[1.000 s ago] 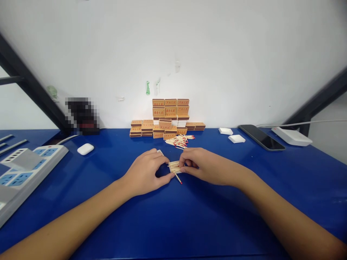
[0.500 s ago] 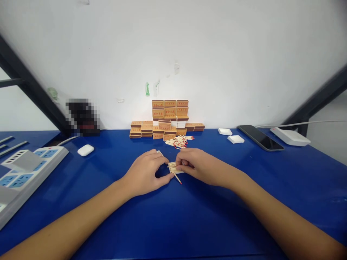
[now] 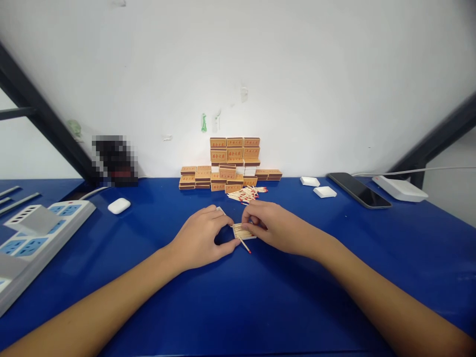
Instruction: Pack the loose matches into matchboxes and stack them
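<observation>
A small white matchbox tray (image 3: 245, 238) lies on the blue table with a layer of matches (image 3: 241, 230) inside. My left hand (image 3: 201, 235) steadies its left end, the thumb at the near corner and the index finger at the far one. One loose match (image 3: 244, 245) with a red head slants out from beside my left thumb. Over the tray, the fingers of my right hand (image 3: 262, 218) are pinched together at the matches; what is between the fingertips is hidden. Another white tray (image 3: 220, 211) shows partly behind my left fingers. Beyond lies a loose heap of red-tipped matches (image 3: 247, 193).
Matchboxes (image 3: 235, 153) are stacked against the wall. At the right are two white trays (image 3: 325, 192), a phone (image 3: 359, 190) and a white box-like device (image 3: 399, 188). A power strip (image 3: 44, 248) and a white earphone case (image 3: 119, 206) lie on the left.
My right fingertips have shifted slightly at the tray, and more of the matches in it shows. My left hand keeps its place; the whole view has slid slightly.
</observation>
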Available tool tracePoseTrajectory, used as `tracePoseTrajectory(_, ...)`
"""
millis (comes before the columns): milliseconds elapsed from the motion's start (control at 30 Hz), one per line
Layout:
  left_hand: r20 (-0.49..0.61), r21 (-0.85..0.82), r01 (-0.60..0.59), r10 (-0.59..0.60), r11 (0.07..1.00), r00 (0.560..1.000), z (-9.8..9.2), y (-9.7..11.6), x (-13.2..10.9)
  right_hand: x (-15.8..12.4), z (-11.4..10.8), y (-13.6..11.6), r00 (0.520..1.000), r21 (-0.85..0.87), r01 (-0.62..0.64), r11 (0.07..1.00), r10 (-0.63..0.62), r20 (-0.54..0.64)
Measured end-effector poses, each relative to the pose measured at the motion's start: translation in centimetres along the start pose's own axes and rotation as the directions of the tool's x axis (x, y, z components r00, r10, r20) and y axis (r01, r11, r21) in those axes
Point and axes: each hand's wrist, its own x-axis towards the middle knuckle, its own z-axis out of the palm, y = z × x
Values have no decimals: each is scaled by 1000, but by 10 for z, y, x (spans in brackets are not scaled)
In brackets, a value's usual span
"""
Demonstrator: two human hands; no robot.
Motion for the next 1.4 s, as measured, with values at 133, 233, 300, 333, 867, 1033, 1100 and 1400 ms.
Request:
tracePoseTrajectory(133,6,1,-7,7,1000,1000,0,0,0,3,5,1,999,2,32,999,-32,-37)
tracePoseTrajectory(233,10,-2,-7,7,1000,1000,-1,1,0,4,9,0,999,20,38,999,-38,-16)
tracePoseTrajectory(300,12,4,-8,8,1000,1000,-2,2,1,4,9,0,999,7,41,999,-41,0)
tracePoseTrajectory(333,12,8,-8,8,1000,1000,-2,2,1,4,8,1,999,-8,43,999,-43,1)
tracePoseTrajectory(867,26,23,21,-22,1000,999,-1,-1,0,-10,-9,-22,992,-27,-19,999,23,127)
tracePoseTrajectory(1033,24,24,25,-26,999,999,-2,0,1,-10,-2,-20,994,-76,-14,997,22,110)
tracePoseTrajectory(1100,19,23,19,-19,1000,1000,-2,0,1,-9,-2,-20,994,-115,-13,993,25,103)
tracePoseTrajectory(1400,26,15,22,-22,1000,999,-3,0,1,-7,-3,-20,995,-226,41,973,-19,97)
